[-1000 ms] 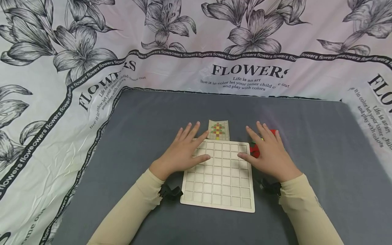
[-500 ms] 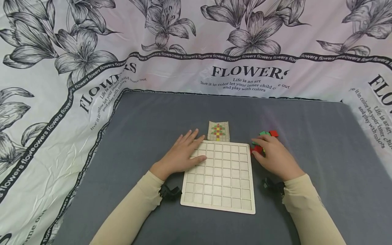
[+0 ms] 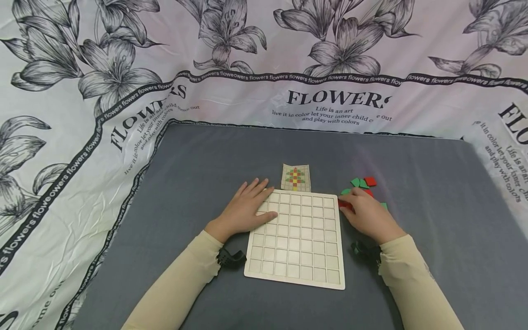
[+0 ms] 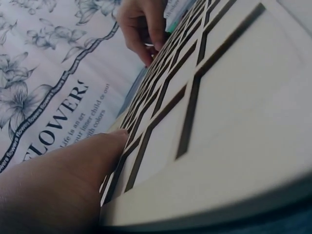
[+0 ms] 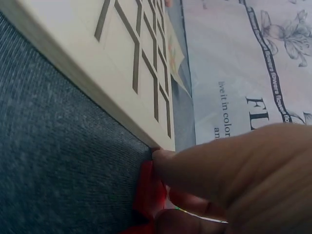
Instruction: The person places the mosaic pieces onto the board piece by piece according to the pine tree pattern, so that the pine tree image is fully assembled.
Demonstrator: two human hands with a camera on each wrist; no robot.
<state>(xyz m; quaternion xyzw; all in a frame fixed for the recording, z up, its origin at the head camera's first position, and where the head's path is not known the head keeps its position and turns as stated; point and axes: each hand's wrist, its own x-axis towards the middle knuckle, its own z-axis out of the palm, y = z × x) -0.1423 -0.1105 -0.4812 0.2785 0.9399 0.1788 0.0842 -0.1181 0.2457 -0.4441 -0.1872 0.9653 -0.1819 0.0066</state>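
A pale wooden grid board (image 3: 294,243) lies flat on the grey table, its square cells bare. My left hand (image 3: 243,208) rests on its upper left edge with fingers spread and the thumb across the cells; in the left wrist view the thumb (image 4: 105,151) lies along the grid. Just off the board's right edge, my right hand (image 3: 369,216) has its fingers curled down over a group of small tiles. The right wrist view shows its thumb and fingers pinching a red tile (image 5: 150,192) close to the board's corner.
Behind the board stands a small card (image 3: 295,178) with a tree pattern in red, green and yellow squares. Green tiles (image 3: 360,183) and a red tile (image 3: 370,181) lie beyond the right hand. A flower-printed cloth (image 3: 239,103) hangs around the table.
My right hand has come down from spread above the tiles to curled fingers on them. The left hand has settled on the board's left edge.
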